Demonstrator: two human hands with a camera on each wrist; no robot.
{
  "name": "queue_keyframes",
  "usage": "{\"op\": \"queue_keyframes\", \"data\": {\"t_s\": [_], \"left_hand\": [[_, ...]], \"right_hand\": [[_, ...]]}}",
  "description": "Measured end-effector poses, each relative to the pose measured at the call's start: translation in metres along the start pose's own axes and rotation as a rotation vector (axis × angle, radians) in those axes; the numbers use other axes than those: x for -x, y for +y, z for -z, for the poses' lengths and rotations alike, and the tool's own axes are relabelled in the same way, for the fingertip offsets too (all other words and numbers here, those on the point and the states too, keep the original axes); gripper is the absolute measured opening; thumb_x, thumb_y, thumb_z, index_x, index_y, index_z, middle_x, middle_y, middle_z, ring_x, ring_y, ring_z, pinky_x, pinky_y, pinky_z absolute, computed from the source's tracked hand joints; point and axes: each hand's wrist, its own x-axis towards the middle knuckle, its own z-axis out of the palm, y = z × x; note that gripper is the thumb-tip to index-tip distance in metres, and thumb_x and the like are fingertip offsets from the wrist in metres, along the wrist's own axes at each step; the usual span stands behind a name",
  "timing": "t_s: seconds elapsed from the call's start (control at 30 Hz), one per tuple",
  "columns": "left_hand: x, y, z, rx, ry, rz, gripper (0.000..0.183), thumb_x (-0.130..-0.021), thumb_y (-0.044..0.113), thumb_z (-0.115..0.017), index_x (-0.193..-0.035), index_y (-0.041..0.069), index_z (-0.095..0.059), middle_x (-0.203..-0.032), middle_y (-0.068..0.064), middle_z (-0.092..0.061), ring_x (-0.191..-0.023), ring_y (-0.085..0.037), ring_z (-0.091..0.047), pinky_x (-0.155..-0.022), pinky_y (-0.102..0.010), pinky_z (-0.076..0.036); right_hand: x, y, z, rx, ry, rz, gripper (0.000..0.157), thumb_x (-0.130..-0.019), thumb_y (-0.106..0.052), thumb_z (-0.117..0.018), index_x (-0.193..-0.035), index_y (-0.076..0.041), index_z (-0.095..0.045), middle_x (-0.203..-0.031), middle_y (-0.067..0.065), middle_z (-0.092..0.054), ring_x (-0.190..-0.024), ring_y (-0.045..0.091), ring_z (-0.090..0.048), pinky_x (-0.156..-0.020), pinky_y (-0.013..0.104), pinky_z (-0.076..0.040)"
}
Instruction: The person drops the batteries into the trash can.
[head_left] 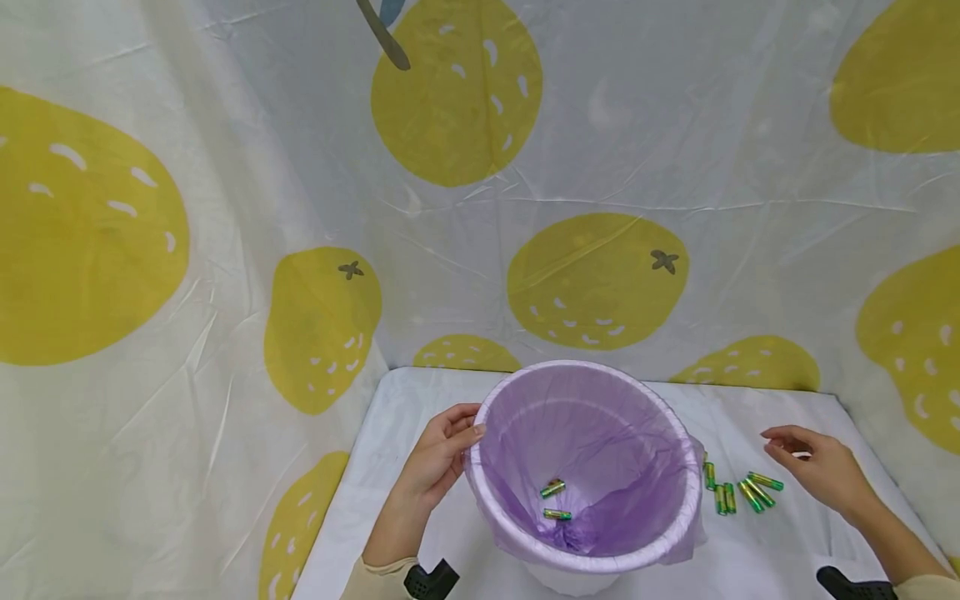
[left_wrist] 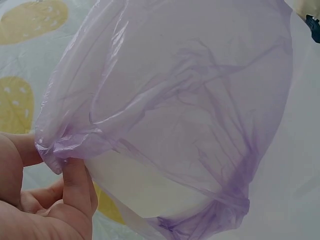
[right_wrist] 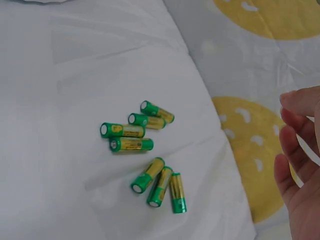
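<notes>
My left hand (head_left: pixel 438 454) grips the left rim of a white bin (head_left: pixel 592 564), its thumb over the edge. A thin purple bin bag (head_left: pixel 581 433) lines the bin and folds over the rim; in the left wrist view my fingers pinch the bag (left_wrist: pixel 175 90) there. Two green and gold batteries, one upper (head_left: pixel 553 488) and one lower (head_left: pixel 557 515), lie inside on the bag. My right hand (head_left: pixel 821 467) hovers right of several loose batteries (head_left: pixel 756 493), fingers loosely bent and holding nothing. The right wrist view shows these batteries (right_wrist: pixel 131 144) apart from my fingertips (right_wrist: pixel 287 100).
The bin stands on a table with a white cover (head_left: pixel 787 550). A pale curtain (head_left: pixel 712 158) with large yellow fruit prints hangs behind and at both sides. Dark wrist devices, one left (head_left: pixel 431 578) and one right (head_left: pixel 855 585), sit at the sleeves.
</notes>
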Motion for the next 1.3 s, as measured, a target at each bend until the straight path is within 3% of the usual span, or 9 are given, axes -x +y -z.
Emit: {"op": "queue_keyframes", "data": {"t_s": [0.13, 0.33, 0.43, 0.6, 0.83, 0.97, 1.07, 1.3], "left_hand": [[0.000, 0.000, 0.000, 0.012, -0.009, -0.002, 0.034, -0.097, -0.008, -0.060, -0.131, -0.008, -0.052, -0.107, -0.011, -0.064, -0.088, -0.017, -0.067, -0.075, -0.027, -0.060], [-0.001, 0.000, 0.001, 0.014, -0.018, -0.003, 0.034, -0.097, -0.009, -0.059, -0.130, -0.008, -0.051, -0.107, -0.012, -0.064, -0.088, -0.017, -0.067, -0.075, -0.027, -0.060], [-0.002, 0.000, 0.001, 0.011, -0.023, -0.007, 0.034, -0.097, -0.008, -0.059, -0.131, -0.009, -0.051, -0.107, -0.012, -0.064, -0.088, -0.017, -0.067, -0.075, -0.027, -0.060], [-0.002, -0.001, 0.002, 0.007, -0.038, -0.014, 0.033, -0.097, -0.007, -0.060, -0.129, -0.007, -0.052, -0.107, -0.011, -0.065, -0.088, -0.016, -0.067, -0.076, -0.026, -0.059], [-0.001, -0.001, 0.001, 0.015, -0.019, -0.007, 0.035, -0.097, -0.008, -0.060, -0.130, -0.008, -0.051, -0.107, -0.012, -0.065, -0.088, -0.016, -0.067, -0.075, -0.026, -0.059], [-0.002, -0.001, 0.000, 0.008, -0.018, -0.010, 0.036, -0.097, -0.007, -0.060, -0.132, -0.009, -0.051, -0.107, -0.012, -0.064, -0.088, -0.016, -0.067, -0.075, -0.026, -0.059], [0.000, 0.001, 0.002, 0.003, -0.014, -0.012, 0.035, -0.097, -0.007, -0.059, -0.131, -0.009, -0.051, -0.107, -0.012, -0.064, -0.088, -0.016, -0.067, -0.075, -0.026, -0.059], [-0.001, -0.002, 0.002, 0.006, -0.033, -0.021, 0.037, -0.098, -0.007, -0.059, -0.133, -0.012, -0.050, -0.109, -0.013, -0.065, -0.090, -0.018, -0.067, -0.076, -0.027, -0.060]], "right_hand": [[0.005, 0.008, -0.004, 0.006, -0.038, 0.003, 0.022, -0.099, -0.011, -0.071, -0.116, 0.002, -0.070, -0.092, 0.007, -0.068, -0.076, -0.003, -0.054, -0.060, 0.020, -0.052], [0.010, 0.023, -0.013, 0.000, -0.135, -0.089, 0.031, -0.099, -0.015, -0.070, -0.122, 0.005, -0.066, -0.098, 0.010, -0.068, -0.088, 0.027, -0.062, -0.060, 0.023, -0.052], [0.013, 0.033, -0.020, 0.002, -0.153, -0.126, 0.032, -0.098, -0.014, -0.070, -0.123, 0.006, -0.066, -0.099, 0.011, -0.068, -0.091, 0.033, -0.062, -0.062, 0.025, -0.051], [0.017, 0.047, -0.034, -0.010, -0.167, -0.190, 0.032, -0.098, -0.014, -0.070, -0.121, 0.007, -0.066, -0.100, 0.013, -0.069, -0.092, 0.035, -0.062, -0.065, 0.033, -0.049], [0.025, 0.065, -0.056, -0.010, -0.137, -0.299, 0.035, -0.094, -0.014, -0.072, -0.120, 0.009, -0.066, -0.101, 0.017, -0.068, -0.093, 0.038, -0.062, -0.063, 0.032, -0.046], [0.032, 0.073, -0.066, 0.006, -0.061, -0.274, 0.032, -0.093, -0.013, -0.073, -0.116, 0.009, -0.068, -0.094, 0.013, -0.070, -0.081, 0.024, -0.064, -0.063, 0.033, -0.045], [0.035, 0.077, -0.075, 0.009, -0.051, -0.282, 0.033, -0.094, -0.016, -0.073, -0.116, 0.008, -0.069, -0.092, 0.010, -0.070, -0.079, 0.017, -0.061, -0.065, 0.034, -0.044], [0.038, 0.082, -0.087, 0.010, -0.035, -0.363, 0.035, -0.094, -0.014, -0.071, -0.121, 0.008, -0.065, -0.096, 0.017, -0.068, -0.087, 0.036, -0.061, -0.069, 0.044, -0.045]]}}
